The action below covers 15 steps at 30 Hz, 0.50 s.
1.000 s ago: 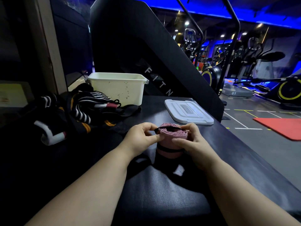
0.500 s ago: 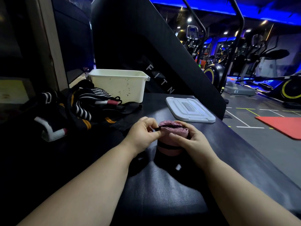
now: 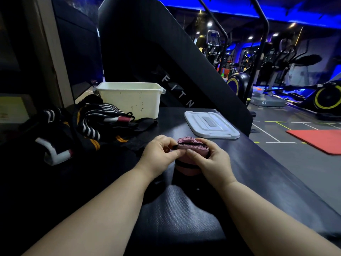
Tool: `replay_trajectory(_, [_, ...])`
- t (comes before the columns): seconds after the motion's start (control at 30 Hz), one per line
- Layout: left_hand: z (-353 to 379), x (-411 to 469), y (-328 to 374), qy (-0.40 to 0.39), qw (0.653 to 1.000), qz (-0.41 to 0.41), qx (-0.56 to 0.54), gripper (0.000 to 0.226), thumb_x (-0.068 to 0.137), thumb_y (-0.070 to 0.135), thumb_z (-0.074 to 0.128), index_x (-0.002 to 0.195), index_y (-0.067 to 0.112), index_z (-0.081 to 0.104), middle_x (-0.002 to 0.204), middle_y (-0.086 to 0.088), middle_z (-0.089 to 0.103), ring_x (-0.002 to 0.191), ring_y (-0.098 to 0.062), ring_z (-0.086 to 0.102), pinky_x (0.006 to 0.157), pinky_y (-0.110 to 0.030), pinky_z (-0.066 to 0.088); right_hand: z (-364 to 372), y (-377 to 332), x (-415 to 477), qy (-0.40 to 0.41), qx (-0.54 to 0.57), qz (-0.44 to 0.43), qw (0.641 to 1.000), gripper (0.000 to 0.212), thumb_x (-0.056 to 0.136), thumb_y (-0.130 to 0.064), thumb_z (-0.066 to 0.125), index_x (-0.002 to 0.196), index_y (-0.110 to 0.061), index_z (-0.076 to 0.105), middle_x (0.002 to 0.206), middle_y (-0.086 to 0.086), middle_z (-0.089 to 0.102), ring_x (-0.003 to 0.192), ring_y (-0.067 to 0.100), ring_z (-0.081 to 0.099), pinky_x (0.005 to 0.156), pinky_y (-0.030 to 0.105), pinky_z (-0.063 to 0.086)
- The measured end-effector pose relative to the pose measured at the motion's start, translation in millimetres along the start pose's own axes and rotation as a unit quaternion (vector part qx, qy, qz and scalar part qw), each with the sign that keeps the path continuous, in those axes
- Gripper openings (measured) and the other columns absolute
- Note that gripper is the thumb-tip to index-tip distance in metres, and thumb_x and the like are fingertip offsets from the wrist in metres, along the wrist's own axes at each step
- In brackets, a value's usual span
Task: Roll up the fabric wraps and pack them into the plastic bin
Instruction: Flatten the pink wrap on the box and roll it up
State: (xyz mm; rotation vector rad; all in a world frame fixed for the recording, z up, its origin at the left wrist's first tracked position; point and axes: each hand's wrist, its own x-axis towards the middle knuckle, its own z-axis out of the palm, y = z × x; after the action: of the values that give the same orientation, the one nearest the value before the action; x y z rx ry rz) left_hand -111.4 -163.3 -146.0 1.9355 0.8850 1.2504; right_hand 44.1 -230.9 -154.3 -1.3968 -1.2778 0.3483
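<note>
A pink fabric wrap (image 3: 191, 145), rolled into a thick coil with a black band round it, stands on end on the dark table (image 3: 267, 172). My right hand (image 3: 212, 159) curls round its right side. My left hand (image 3: 160, 152) pinches the black strip at the coil's top left edge. A cream plastic bin (image 3: 132, 100) stands open at the back of the table. Beside it to the left lies a heap of unrolled black wraps (image 3: 92, 124) with white and orange stripes.
The bin's white lid (image 3: 210, 124) lies flat to the right of the bin. A tall black slanted machine panel (image 3: 156, 52) rises behind the table. Gym machines and a red floor mat (image 3: 317, 141) are off to the right, below the table's right edge.
Both hands and the pink roll stay in place. My left fingers have shifted slightly along the black strip at the roll's top. The camera view has tilted a little.
</note>
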Motion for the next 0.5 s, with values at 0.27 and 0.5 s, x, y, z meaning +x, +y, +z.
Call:
replay_trajectory(0.27, [7.1,3.6,-1.4,0.045,0.994,0.095,0.031,0.044,0.070,0.005,0.085,0.066,0.036,0.053,0.076,0.009,0.048,0.066,0.006,0.046,0.063,-0.009,0.036,2.0,3.4,3.9,0.019,-0.003,0.018,1.000,0.041,0.074,-0.034,0.083,0.112,-0.024,0.070,0.096,-0.009,0.074,0.095,0.004,0.067,0.094,0.034,0.052])
replay_trajectory(0.5, [2.3,0.6,-2.1,-0.008,0.999,0.033,-0.034,0.035,0.074,0.002,0.081,0.068,0.027,0.058,0.076,0.009,0.049,0.061,0.001,0.044,0.063,-0.012,0.037,2.2,4.5,2.4,0.024,0.011,0.029,0.999,0.044,0.070,-0.034,0.082,0.112,-0.024,0.070,0.097,-0.008,0.074,0.097,0.006,0.068,0.095,0.037,0.053])
